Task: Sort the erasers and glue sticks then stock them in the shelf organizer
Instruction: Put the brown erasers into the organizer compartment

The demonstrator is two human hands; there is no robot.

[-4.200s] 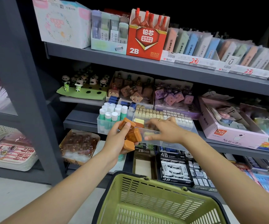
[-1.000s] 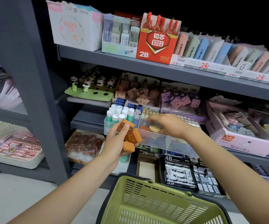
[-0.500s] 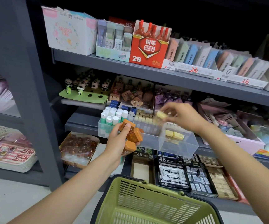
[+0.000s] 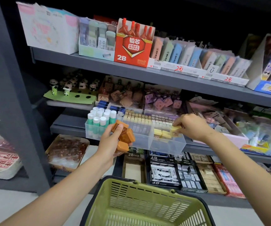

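Left hand [image 4: 111,142] clutches loose stack of orange erasers [image 4: 124,136] before clear organizer [image 4: 165,142]. Right hand [image 4: 191,126] pinches yellow eraser [image 4: 175,128] over right compartment, beside two others. Risk: overfull left grip slips, erasers drop toward green basket [image 4: 147,204].

I see grey shelf [image 4: 69,128] w/ clear organizer [image 4: 165,144] at front edge. Pink box [image 4: 235,139] sits just right of it, display boxes behind.

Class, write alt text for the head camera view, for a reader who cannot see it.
At a stationery shelf, the right hand pinches a yellow eraser over the right end of a clear organizer, beside two more. The left hand grips several orange erasers; glue sticks fill the organizer's left end.
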